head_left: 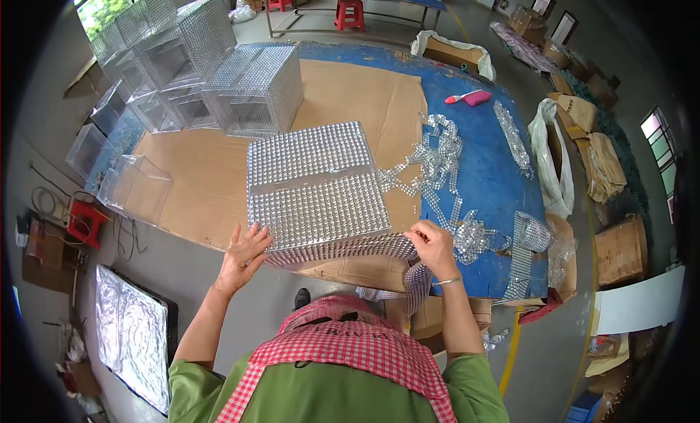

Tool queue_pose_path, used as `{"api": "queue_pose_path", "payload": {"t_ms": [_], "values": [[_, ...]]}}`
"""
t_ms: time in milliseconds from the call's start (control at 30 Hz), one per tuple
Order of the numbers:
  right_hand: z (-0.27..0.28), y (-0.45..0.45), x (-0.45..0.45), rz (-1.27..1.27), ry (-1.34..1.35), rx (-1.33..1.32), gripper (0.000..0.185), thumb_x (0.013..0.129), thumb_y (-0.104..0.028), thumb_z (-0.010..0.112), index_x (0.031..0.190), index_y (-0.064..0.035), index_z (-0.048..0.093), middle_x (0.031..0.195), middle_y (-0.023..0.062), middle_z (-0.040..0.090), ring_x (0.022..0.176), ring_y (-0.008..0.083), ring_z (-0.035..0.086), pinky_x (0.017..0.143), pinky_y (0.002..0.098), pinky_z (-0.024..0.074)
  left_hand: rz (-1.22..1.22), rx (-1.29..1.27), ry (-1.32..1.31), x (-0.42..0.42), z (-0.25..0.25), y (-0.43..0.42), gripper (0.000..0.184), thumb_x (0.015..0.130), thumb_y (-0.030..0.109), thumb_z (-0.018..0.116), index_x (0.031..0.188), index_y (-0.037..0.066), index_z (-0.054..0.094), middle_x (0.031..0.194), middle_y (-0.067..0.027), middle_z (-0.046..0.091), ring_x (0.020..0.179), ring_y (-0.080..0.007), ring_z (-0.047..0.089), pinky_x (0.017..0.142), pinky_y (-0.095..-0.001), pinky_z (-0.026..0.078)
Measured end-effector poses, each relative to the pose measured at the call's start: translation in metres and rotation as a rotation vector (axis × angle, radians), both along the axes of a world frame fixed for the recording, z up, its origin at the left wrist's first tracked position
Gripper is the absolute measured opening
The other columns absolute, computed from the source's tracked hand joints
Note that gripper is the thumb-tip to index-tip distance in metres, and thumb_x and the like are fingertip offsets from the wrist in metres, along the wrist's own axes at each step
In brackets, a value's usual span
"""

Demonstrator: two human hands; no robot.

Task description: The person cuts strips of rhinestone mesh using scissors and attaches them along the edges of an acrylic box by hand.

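My left hand (pixel 248 257): fingers spread apart, touching the near-left corner of the studded box (pixel 317 208), not gripping it. My right hand (pixel 436 248): thumb and fingertips together, pinched on 1 studded strip (pixel 418 283) at the box's near-right corner; strip runs along the near side, its loose part hanging at the table edge below my hand. Box sits right in front of me on the cardboard sheet (pixel 350 88), top showing 2 studded panels with a plain band between. Cardboard lies on the blue table (pixel 477 139). Tangled strips (pixel 439 157) just right of the box. Stacked boxes (pixel 259 67) at far left, 1 clear box (pixel 140 188) nearer, also left.
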State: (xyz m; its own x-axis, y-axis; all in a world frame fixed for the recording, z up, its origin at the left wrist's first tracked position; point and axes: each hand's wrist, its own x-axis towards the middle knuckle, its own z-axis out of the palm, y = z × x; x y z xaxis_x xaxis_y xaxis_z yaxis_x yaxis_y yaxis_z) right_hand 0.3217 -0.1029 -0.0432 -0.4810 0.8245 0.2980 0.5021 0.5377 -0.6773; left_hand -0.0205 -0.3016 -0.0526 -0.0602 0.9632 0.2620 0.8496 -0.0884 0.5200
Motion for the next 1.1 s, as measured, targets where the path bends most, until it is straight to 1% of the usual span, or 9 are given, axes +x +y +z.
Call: {"api": "queue_pose_path", "payload": {"t_ms": [633,867,967,1000,1067,1100], "values": [[-0.005,0.009,-0.008,-0.007,0.001,0.108,0.014,0.076,-0.017,0.062,0.072,-0.0057,0.056,0.067,0.0086,0.057,0.058,0.0262,0.056,0.051,0.0337,0.0419,0.002,0.007,0.01,0.003,0.001,0.0,0.037,0.082,0.011,0.056,0.119,0.014,0.054,0.128,-0.0088,0.047,0.126,-0.0267,0.035,0.107,-0.0474,0.014],[-0.01,0.012,-0.013,-0.001,0.033,0.091,0.012,0.077,-0.016,0.06,0.073,-0.0052,0.057,0.066,0.0092,0.058,0.057,0.0259,0.056,0.05,0.0332,0.0415,-0.008,0.018,0.044,0.004,0.003,-0.001,0.039,0.083,0.009,0.054,0.121,0.014,0.052,0.129,-0.0082,0.047,0.126,-0.0273,0.035,0.107,-0.0485,0.015],[-0.008,0.012,-0.013,-0.011,-0.013,0.07,0.011,0.077,-0.015,0.059,0.073,-0.005,0.057,0.065,0.01,0.058,0.057,0.0255,0.057,0.05,0.0333,0.0412,0.001,0.018,0.027,0.003,0.002,-0.001,0.038,0.083,0.01,0.055,0.12,0.013,0.051,0.128,-0.0078,0.047,0.126,-0.027,0.035,0.107,-0.049,0.015],[-0.008,0.012,-0.013,-0.012,-0.028,0.049,0.009,0.077,-0.014,0.059,0.076,-0.0049,0.059,0.067,0.0106,0.059,0.058,0.0253,0.058,0.051,0.0329,0.0424,0.008,0.025,-0.01,0.003,0.002,-0.001,0.038,0.082,0.011,0.056,0.12,0.013,0.051,0.128,-0.0076,0.047,0.126,-0.0269,0.035,0.107,-0.0492,0.016],[-0.014,0.013,-0.015,-0.007,0.026,0.097,0.009,0.077,-0.014,0.059,0.078,-0.0049,0.061,0.069,0.0105,0.06,0.061,0.0254,0.059,0.053,0.0324,0.0435,0.016,0.043,-0.085,0.003,0.001,-0.001,0.039,0.081,0.014,0.058,0.119,0.013,0.05,0.128,-0.0073,0.047,0.126,-0.0268,0.035,0.106,-0.0494,0.017],[-0.015,0.013,-0.015,-0.008,0.052,0.12,0.01,0.077,-0.014,0.059,0.079,-0.0049,0.061,0.07,0.0105,0.06,0.062,0.0255,0.059,0.054,0.0321,0.044,0.007,0.052,-0.048,0.004,0.002,-0.001,0.039,0.08,0.015,0.059,0.119,0.013,0.05,0.129,-0.007,0.047,0.125,-0.0267,0.035,0.106,-0.0498,0.018]]}}
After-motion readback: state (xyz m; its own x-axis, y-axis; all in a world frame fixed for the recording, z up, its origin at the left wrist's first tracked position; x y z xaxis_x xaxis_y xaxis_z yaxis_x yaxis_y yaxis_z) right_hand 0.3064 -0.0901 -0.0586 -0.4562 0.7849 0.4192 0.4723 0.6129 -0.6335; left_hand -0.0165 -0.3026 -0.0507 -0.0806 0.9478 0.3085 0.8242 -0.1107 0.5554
